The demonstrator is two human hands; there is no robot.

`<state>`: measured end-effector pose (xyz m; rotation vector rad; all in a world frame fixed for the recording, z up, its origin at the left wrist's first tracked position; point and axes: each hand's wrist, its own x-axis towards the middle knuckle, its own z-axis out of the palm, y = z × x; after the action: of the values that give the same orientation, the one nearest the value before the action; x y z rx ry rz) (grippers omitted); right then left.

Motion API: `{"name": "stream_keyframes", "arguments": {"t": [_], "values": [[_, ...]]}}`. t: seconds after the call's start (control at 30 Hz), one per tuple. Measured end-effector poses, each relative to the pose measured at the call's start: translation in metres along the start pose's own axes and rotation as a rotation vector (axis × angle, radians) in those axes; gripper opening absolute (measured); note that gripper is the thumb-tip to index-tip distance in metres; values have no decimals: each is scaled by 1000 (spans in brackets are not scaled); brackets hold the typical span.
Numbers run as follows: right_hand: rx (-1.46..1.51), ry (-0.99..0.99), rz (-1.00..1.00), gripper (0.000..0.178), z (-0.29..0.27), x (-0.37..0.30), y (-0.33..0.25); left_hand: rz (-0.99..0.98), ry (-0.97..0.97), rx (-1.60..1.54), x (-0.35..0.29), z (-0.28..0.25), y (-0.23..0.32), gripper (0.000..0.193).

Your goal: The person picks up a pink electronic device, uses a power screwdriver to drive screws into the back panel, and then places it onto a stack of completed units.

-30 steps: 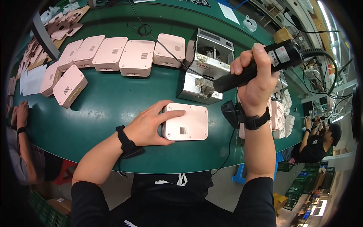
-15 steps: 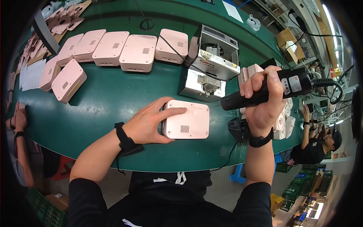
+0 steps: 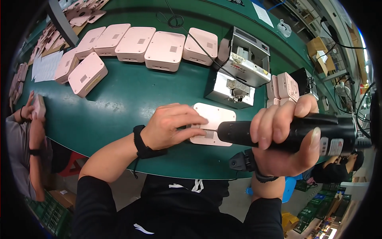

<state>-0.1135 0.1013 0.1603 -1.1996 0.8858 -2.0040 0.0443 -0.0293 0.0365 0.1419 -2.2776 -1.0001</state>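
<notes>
A pale pink plastic box (image 3: pixel 215 113) lies flat on the green table, its vented, screw-holed face up. My right hand (image 3: pixel 284 135) is wrapped around a black electric screwdriver (image 3: pixel 236 132), held almost level above the box. Its thin bit points left over the vent slots, its tip close to my left fingers. Over the left side of the box, my left hand (image 3: pixel 171 125) has thumb and forefinger drawn together in a pinch by the bit's tip. Whatever they hold is too small to make out.
Several similar pink boxes (image 3: pixel 165 49) stand in a row at the far left. A metal screw feeder machine (image 3: pixel 242 63) sits behind the work, a cable (image 3: pixel 195 40) crossing over it. More pink parts (image 3: pixel 287 85) are stacked at the right. Another person's hands (image 3: pixel 30 109) work at the left edge.
My left hand has lifted from holding the box's side to a pinch over its top. The screwdriver has swung lower and nearer, its bit now meeting my left fingers. The view has shifted.
</notes>
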Motion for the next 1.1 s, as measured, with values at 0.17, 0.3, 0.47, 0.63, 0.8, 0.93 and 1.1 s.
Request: {"name": "stream_keyframes", "arguments": {"t": [0.17,0.3,0.47,0.63,0.8,0.93,1.1], "values": [[-125,1,-123,41,10,-3,-5,-293,18,-456,3,1,-10,28],[-43,-54,-157,51,8,-5,-12,-742,68,-1089,2,-4,-15,22],[-55,-75,-173,52,18,-4,-4,-812,82,-1234,-1,-4,-17,22],[-58,-76,-177,51,19,-1,-2,-817,78,-1254,0,-4,-15,21],[-83,-158,-251,44,21,5,6,-824,91,-1263,1,-3,-15,21],[-97,-138,-238,44,23,5,8,-820,87,-1268,1,-3,-15,20],[-87,-95,-186,53,21,-1,2,-839,67,-1297,-1,-3,-15,20]]}}
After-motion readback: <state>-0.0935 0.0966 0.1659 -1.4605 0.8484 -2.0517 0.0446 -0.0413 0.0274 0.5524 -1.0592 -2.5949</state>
